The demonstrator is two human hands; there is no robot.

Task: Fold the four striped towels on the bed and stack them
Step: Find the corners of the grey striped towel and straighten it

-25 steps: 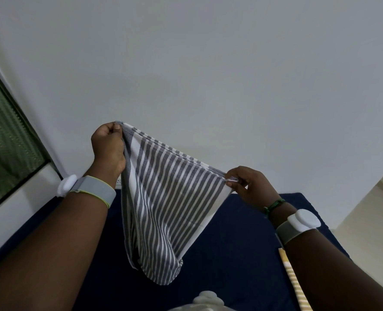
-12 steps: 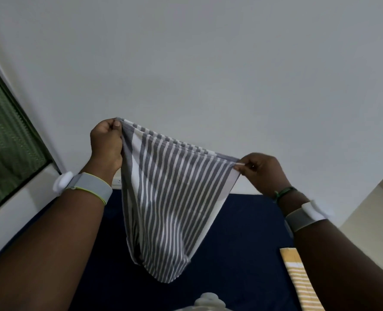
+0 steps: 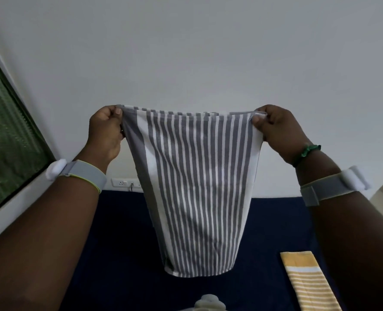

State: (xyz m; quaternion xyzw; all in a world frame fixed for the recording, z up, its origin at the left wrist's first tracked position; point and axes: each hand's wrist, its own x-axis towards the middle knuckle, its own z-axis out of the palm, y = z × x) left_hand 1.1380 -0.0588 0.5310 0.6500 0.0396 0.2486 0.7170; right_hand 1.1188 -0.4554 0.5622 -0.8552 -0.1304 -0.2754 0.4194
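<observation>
The grey-and-white striped towel [image 3: 195, 187] hangs in the air at the centre of the view, above the dark blue bed [image 3: 123, 254], its top edge pulled taut and level between both hands. The left hand [image 3: 106, 133], at about 9 o'clock from the towel's middle, has its fingers curled tight and pinches the towel's upper left corner against the thumb. The right hand [image 3: 278, 131], at about 3 o'clock, pinches the upper right corner between thumb and curled fingers. The cloth looks doubled over, with stripes running top to bottom, and narrows toward its lower edge, which hangs free just above the bed.

A yellow-and-white striped towel [image 3: 307, 281] lies folded flat on the bed at 4 o'clock, well apart from the hanging one. Each wrist carries a grey strap with a white pod, and a green bracelet [image 3: 309, 151] sits on the right wrist. A white wall socket [image 3: 124, 182] sits at the bed's far edge, and a green-screened window [image 3: 6, 135] fills the 9 o'clock side.
</observation>
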